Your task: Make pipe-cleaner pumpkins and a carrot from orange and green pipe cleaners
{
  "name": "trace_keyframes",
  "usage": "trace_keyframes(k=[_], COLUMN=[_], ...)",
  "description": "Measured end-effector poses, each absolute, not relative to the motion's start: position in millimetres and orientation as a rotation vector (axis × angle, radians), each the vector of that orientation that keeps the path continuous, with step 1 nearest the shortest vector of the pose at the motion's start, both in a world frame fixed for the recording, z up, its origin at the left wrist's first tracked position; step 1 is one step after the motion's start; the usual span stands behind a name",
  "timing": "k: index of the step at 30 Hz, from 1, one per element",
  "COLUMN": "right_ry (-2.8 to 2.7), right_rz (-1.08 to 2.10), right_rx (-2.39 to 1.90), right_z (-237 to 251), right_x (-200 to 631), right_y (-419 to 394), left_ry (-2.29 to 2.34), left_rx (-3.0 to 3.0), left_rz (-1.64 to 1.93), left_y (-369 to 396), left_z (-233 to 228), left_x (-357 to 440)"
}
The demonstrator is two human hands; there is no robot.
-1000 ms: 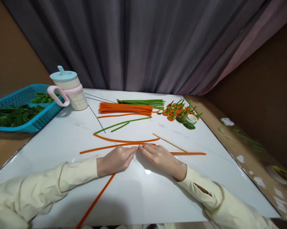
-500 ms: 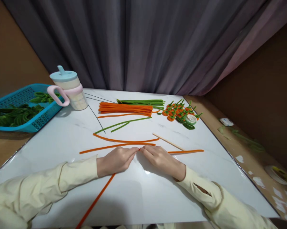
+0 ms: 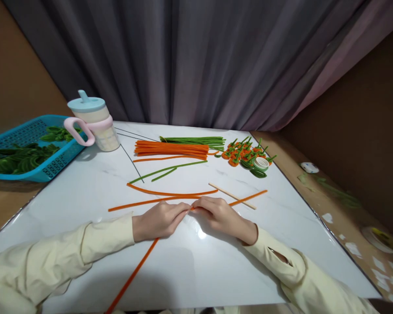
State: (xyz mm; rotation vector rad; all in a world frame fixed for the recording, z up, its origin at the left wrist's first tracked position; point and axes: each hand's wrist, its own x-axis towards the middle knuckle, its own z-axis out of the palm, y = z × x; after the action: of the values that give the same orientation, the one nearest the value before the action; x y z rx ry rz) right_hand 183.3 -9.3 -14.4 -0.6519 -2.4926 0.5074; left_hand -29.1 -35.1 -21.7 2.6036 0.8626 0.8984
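Observation:
My left hand (image 3: 159, 220) and my right hand (image 3: 220, 214) meet fingertip to fingertip on the white marble table (image 3: 85, 183), each pinching an orange pipe cleaner. The left hand's orange pipe cleaner (image 3: 131, 274) runs down-left to the near edge. The right hand's orange pipe cleaner (image 3: 249, 198) sticks out up-right, crossing a thin wooden stick (image 3: 232, 195). Two more loose orange pipe cleaners (image 3: 170, 192) lie just beyond my fingers.
Farther back lie a bundle of orange pipe cleaners (image 3: 172, 149), green pipe cleaners (image 3: 196, 140), small orange-and-green finished pieces (image 3: 245, 153) and a tape roll (image 3: 261, 163). A lidded cup (image 3: 93, 122) and a blue basket (image 3: 29, 146) of green pieces stand at left.
The right hand has swung the free end of its orange pipe cleaner away from me, from lying level to pointing up-right across the stick. The left hand stays put.

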Motion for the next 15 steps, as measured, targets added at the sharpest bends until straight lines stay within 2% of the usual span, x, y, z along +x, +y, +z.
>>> trace_keyframes(k=[7,15], right_ry=[-2.473,-2.648], right_rz=[0.516,0.117], right_rx=[-0.646,-0.503], right_z=[-16.5,-13.2], right_x=[183.4,185.6], right_y=[-11.9,-15.5], left_ry=[0.886,0.887], left_rx=[2.734,2.573], left_rz=[0.866,0.795], left_y=[-36.5,-35.2], left_z=[-21.3,-17.0], left_x=[-29.1,-28.7])
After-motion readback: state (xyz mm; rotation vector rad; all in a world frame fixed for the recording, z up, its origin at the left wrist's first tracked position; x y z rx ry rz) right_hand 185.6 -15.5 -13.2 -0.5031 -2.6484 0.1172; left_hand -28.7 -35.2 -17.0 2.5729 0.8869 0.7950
